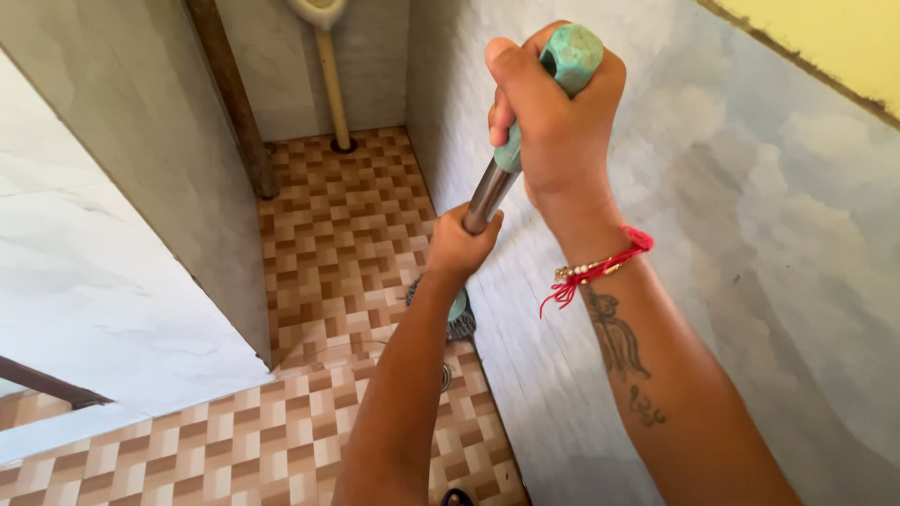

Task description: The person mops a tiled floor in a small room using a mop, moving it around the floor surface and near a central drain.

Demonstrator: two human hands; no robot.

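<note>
A mop with a shiny metal shaft (489,192) and a green plastic grip (568,54) stands nearly upright in front of me. My right hand (553,122) is wrapped around the green grip at the top. Lower down, my left hand (457,245) clasps the metal shaft. The grey stringy mop head (461,323) rests on the brown-and-cream tiled floor (337,234), close to the base of the tiled wall (750,234) on the right. My left forearm hides part of the mop head.
A grey partition wall (141,187) stands on the left, forming a narrow stall. At the far end a white urinal (321,11) hangs with a cream drain pipe (334,89) running into the floor. A brown pipe (236,103) runs down the left corner.
</note>
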